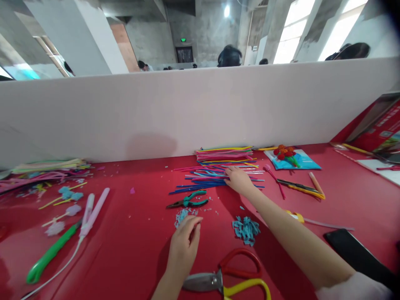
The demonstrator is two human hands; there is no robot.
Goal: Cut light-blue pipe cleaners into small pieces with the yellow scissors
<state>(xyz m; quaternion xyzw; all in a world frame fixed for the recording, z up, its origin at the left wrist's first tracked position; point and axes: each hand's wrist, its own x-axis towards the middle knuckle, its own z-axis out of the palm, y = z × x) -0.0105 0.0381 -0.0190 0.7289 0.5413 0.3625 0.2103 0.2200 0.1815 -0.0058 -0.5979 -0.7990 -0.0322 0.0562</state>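
My right hand [238, 179] reaches to the pile of blue, pink and light-blue craft stems [208, 178], its fingertips on the stems. What it grips, if anything, is too small to tell. Nearer to me, my left hand [186, 238] hovers by small light-blue clippings [181, 216], its fingers curved and the thumb close to them. Teal-handled pliers [189, 201] lie between the stems and my left hand. A heap of cut light-blue pieces [246, 230] sits below my right forearm. Large scissors [218, 280] with red and yellow handles rest at the front.
A glue gun or similar corded tool [90, 216] and a green-handled tool [51, 254] lie left. A black phone-like object [359, 254] is under my right forearm's side. Red flowers [283, 152] sit on a blue packet [308, 161]. A white partition [156, 112] stands behind.
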